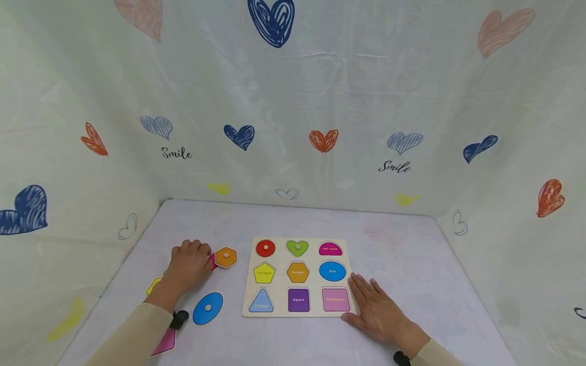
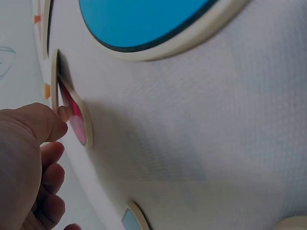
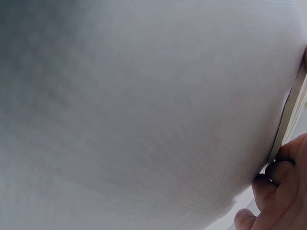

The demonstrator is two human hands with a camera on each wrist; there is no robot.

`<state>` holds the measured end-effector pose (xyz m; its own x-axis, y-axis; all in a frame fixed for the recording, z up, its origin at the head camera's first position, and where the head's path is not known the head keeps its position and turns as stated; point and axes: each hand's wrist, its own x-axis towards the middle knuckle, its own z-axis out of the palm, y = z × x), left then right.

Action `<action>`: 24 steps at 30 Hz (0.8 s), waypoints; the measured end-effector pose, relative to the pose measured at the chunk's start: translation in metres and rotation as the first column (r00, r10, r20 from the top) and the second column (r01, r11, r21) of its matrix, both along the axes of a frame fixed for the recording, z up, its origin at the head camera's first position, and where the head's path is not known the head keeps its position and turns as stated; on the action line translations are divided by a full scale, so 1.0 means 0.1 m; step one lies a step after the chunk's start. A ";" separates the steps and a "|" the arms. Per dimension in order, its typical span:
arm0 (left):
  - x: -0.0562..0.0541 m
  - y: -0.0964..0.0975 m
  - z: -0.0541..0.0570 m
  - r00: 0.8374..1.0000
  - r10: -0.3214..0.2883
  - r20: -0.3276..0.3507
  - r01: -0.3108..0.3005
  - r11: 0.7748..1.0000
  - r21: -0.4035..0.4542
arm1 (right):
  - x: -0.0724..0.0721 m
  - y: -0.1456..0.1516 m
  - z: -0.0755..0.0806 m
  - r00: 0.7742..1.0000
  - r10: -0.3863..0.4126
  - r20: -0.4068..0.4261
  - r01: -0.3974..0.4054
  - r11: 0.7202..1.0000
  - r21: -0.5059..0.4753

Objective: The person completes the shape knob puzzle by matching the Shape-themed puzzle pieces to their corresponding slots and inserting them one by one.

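Note:
My left hand [image 1: 189,264] is at the left of the table, thumb and fingers curled at the knob of a magenta puzzle piece [image 2: 76,117]. An orange hexagon piece [image 1: 226,257] with a knob leans over that piece's edge. On the right, my right hand [image 1: 377,311] rests with extended fingers against the right edge of the wooden puzzle board [image 1: 281,311]. A red circle [image 1: 265,248] and a green heart [image 1: 297,248], both with knobs, sit in the board's top row. The other spots show printed shapes with names.
A blue oval piece [image 1: 208,308] lies between my left forearm and the board. Partly hidden by that arm are a yellow piece [image 1: 153,286] and a pink piece [image 1: 166,343]. Heart-printed white cloth [image 1: 284,168] encloses the table's back and sides.

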<state>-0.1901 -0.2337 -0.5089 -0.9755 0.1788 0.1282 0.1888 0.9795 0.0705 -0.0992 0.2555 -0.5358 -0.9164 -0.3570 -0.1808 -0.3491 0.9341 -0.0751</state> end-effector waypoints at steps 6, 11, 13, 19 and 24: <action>-0.02 -0.02 -0.07 0.999 0.010 0.030 -0.010 1.000 0.000 | 0.00 0.00 0.01 1.000 -0.004 0.003 0.004 1.000 -0.001; -0.04 -0.02 -0.11 1.000 0.006 0.025 -0.006 1.000 0.027 | 0.00 0.00 0.01 1.000 -0.004 0.001 0.004 1.000 -0.006; -0.06 -0.01 -0.12 1.000 0.004 0.019 -0.005 0.999 0.032 | 0.00 0.00 0.01 1.000 -0.006 0.002 0.006 1.000 -0.006; -0.10 0.08 -0.11 1.000 0.003 0.022 -0.003 1.000 0.014 | 0.00 -0.01 0.01 1.000 -0.012 0.002 0.012 1.000 0.006; -0.12 0.13 -0.10 0.999 0.029 0.030 -0.029 0.999 -0.015 | 0.00 -0.02 0.01 1.000 -0.015 0.002 0.015 1.000 0.006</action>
